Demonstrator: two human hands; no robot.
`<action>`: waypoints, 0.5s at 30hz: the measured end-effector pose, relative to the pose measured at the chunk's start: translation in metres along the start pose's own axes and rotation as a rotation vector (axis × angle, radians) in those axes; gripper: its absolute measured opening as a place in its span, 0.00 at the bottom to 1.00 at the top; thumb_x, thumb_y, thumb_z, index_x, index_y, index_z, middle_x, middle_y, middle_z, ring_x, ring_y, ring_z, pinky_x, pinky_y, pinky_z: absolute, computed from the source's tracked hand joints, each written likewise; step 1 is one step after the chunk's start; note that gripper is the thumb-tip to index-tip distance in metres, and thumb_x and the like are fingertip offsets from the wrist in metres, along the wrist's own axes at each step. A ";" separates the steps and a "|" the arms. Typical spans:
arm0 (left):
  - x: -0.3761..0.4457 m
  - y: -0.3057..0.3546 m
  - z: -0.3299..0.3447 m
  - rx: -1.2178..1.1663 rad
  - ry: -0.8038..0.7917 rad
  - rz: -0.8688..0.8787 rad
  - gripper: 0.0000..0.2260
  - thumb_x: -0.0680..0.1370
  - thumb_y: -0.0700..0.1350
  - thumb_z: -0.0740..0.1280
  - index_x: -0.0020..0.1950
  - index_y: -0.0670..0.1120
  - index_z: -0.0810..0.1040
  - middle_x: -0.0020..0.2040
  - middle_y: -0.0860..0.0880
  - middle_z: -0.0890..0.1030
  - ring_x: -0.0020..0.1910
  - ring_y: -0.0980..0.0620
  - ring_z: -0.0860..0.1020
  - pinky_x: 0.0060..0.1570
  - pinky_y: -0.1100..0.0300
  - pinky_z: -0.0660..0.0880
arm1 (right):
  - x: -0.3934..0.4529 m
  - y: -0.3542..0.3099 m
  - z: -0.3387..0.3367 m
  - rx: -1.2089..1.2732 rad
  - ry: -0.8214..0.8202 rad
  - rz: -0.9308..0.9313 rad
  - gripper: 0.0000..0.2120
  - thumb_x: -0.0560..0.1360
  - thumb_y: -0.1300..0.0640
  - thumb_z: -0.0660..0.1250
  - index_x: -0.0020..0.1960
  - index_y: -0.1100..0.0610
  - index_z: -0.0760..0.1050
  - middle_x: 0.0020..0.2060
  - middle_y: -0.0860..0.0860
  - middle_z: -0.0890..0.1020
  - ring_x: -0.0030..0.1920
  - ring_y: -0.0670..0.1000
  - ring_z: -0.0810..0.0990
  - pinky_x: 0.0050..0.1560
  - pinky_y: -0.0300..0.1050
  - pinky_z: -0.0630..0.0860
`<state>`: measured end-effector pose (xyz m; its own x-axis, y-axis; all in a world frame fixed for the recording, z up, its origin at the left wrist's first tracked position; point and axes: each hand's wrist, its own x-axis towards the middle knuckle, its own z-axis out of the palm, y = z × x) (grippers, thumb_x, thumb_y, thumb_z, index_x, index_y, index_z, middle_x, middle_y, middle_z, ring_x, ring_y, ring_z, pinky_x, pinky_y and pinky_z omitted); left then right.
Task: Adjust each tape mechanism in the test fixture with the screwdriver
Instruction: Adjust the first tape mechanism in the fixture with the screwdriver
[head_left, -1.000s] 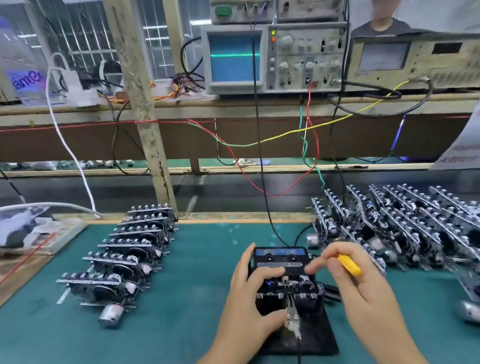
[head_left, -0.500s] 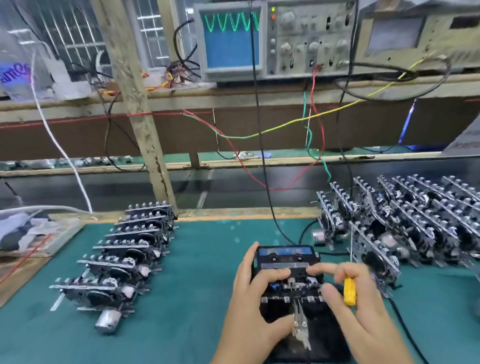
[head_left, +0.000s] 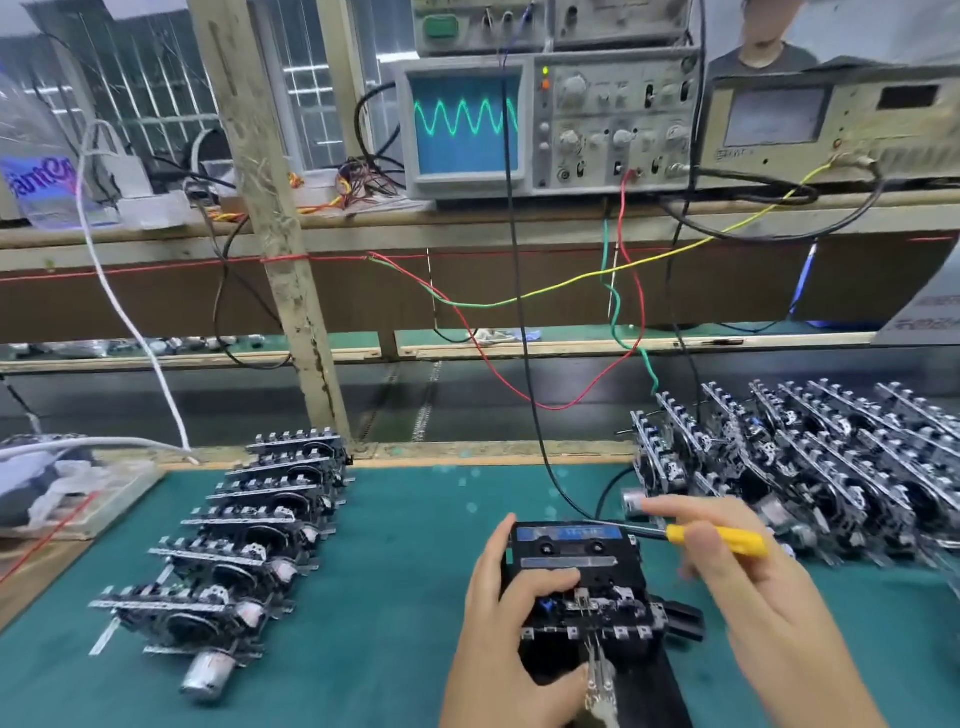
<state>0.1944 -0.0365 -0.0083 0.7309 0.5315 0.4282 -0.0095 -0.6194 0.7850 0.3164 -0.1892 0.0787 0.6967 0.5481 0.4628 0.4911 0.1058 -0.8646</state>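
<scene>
Yellow-handled screwdriver (head_left: 714, 540) lies nearly level in the right hand (head_left: 753, 587), whose grip pinches the handle between thumb and fingers; its dark shaft points left and its tip sits at the upper right corner of the tape mechanism (head_left: 576, 571). That mechanism sits in the black test fixture (head_left: 654, 680) on the green tabletop (head_left: 405, 571), near the front edge and a little right of centre. The left hand (head_left: 511, 618) grips the mechanism from its left side, thumb up along the edge, index finger laid across the top. A black cable (head_left: 524, 332) runs from the fixture up to the oscilloscope (head_left: 540, 124) on the shelf, whose screen shows a green sine wave. To the left, a row of tape mechanisms (head_left: 249, 540) stands on the tabletop; to the right, a larger cluster of mechanisms (head_left: 810, 457) lies just behind the right hand
</scene>
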 end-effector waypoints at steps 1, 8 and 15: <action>0.000 0.000 0.000 -0.008 -0.003 -0.001 0.26 0.66 0.56 0.78 0.61 0.69 0.76 0.79 0.69 0.49 0.77 0.63 0.60 0.68 0.52 0.70 | 0.003 -0.004 0.000 0.010 -0.032 0.014 0.13 0.78 0.37 0.64 0.51 0.40 0.84 0.46 0.43 0.81 0.46 0.43 0.80 0.48 0.30 0.73; -0.001 0.007 -0.003 -0.028 -0.031 -0.024 0.30 0.67 0.44 0.81 0.59 0.68 0.74 0.80 0.65 0.51 0.78 0.64 0.57 0.72 0.69 0.58 | 0.018 -0.025 0.001 0.077 -0.031 0.003 0.07 0.76 0.62 0.73 0.50 0.52 0.78 0.41 0.54 0.85 0.42 0.52 0.87 0.44 0.37 0.81; 0.001 0.005 -0.002 -0.025 -0.021 -0.005 0.29 0.67 0.44 0.82 0.60 0.66 0.74 0.81 0.59 0.54 0.78 0.65 0.55 0.70 0.73 0.57 | 0.018 -0.028 0.014 -0.076 -0.131 -0.175 0.10 0.79 0.63 0.69 0.54 0.50 0.72 0.42 0.55 0.82 0.42 0.50 0.86 0.44 0.41 0.82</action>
<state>0.1932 -0.0376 -0.0033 0.7449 0.5224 0.4150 -0.0228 -0.6017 0.7984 0.3079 -0.1703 0.1081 0.5257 0.6306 0.5709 0.6399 0.1490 -0.7538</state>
